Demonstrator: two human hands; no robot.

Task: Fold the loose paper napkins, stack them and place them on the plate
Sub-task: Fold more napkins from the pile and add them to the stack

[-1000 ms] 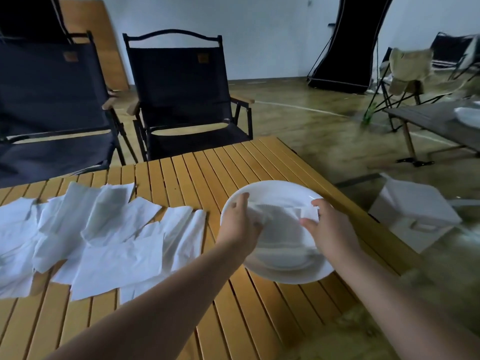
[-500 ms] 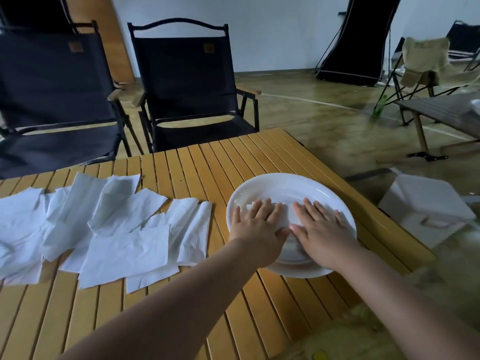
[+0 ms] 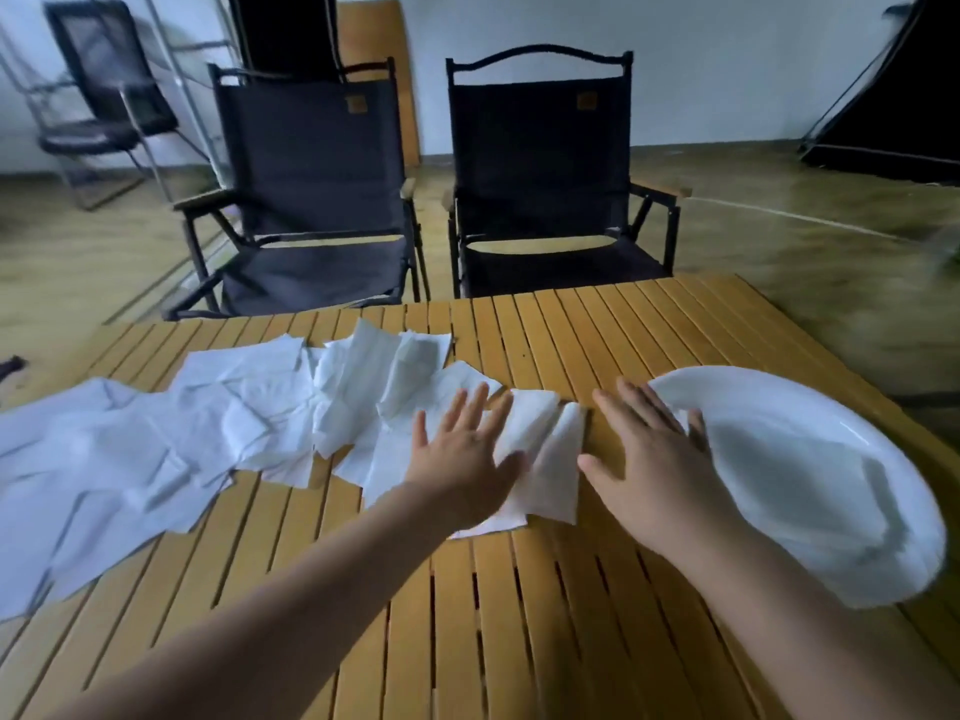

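With both hands spread, left (image 3: pixel 462 454) over the napkins (image 3: pixel 249 433), right (image 3: pixel 654 470) by the plate (image 3: pixel 831 491), I could scatter the loose sheets.

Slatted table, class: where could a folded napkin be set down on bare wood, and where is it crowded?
Bare slats run along the near edge of the slatted table, in front of both forearms, and along the far edge behind the plate, toward the two black chairs. The left half is crowded with overlapping loose napkins. The left hand and right hand flank a narrow bare strip.
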